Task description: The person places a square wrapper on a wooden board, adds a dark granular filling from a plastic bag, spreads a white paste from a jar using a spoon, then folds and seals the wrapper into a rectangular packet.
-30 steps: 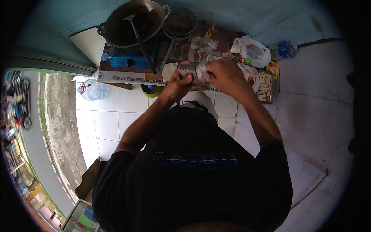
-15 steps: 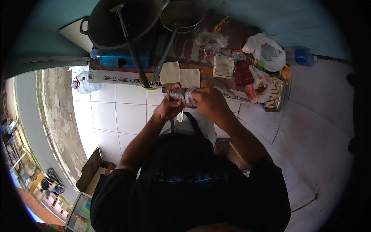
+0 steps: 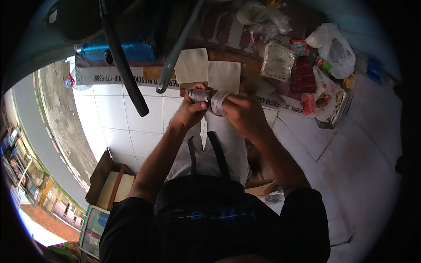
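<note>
A brownish roll wrapped in clear plastic (image 3: pixel 213 100) is held between my two hands, in front of the table edge. My left hand (image 3: pixel 193 109) is closed round its left end, with the thumb on the near side. At the other end my right hand (image 3: pixel 246 113) pinches the loose, bunched plastic. What is inside the wrap cannot be made out. Just beyond the hands lie two square pale sheets, a left one (image 3: pixel 191 65) and a right one (image 3: pixel 224 75), side by side on the table.
A dark wok (image 3: pixel 81 22) sits on a blue stove (image 3: pixel 139 50); its utensil's dark handle (image 3: pixel 125 68) and a grey handle (image 3: pixel 180 46) jut over the edge. Rightward are a square clear pack (image 3: pixel 279 60), a white plastic bag (image 3: pixel 340 50) and a metal tray (image 3: pixel 335 122).
The view has shifted, so the table items appear higher and more spread out, and more of my legs shows. Both hands keep hold of the plastic-wrapped roll.
</note>
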`<state>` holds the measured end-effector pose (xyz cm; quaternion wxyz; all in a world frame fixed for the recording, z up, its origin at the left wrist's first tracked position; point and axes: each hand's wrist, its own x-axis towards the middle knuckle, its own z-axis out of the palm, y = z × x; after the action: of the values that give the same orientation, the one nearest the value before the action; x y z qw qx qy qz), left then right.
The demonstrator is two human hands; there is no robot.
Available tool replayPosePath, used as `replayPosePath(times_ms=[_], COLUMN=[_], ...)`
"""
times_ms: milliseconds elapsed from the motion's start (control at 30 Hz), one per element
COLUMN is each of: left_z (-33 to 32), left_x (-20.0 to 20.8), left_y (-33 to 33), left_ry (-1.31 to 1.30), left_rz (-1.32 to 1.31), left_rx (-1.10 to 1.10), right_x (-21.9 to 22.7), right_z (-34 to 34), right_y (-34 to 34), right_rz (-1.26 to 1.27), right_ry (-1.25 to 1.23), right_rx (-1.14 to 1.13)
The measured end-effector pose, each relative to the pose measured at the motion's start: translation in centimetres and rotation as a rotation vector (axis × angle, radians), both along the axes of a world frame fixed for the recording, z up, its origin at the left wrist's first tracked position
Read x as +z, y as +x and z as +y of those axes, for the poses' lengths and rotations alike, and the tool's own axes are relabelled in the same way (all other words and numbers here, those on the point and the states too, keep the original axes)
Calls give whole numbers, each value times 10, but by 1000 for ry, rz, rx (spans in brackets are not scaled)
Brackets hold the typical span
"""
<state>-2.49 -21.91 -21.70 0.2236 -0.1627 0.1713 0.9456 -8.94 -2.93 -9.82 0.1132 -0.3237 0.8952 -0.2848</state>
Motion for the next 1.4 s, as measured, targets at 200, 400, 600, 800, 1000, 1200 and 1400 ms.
replayPosePath(times_ms=[200,400,600,800,1000,1200,1400], left_z=[14,32,44,50,44,17,-15], left_x=[-5,-4,-14,-15,-17,-14,-22], left_y=[16,19,21,20,23,46,61], left_ry=[-33,36,52,49,5,-60,-77], left_rz=[-74,-87,-61,-70,-71,-99,-95], left_rx=[100,255,353,379,417,469,482], right_x=[-16,-22,-31,-31,-41,-53,-100], right_z=[9,18,18,15,20,25,23], right_y=[3,1,-2,-1,-4,-12,-10], right_rz=[46,143,253,260,318,284,210], right_ry=[-129,-244,-247,-292,-394,-440,-290], right_rx=[23,22,15,-49,-84,-133,-126])
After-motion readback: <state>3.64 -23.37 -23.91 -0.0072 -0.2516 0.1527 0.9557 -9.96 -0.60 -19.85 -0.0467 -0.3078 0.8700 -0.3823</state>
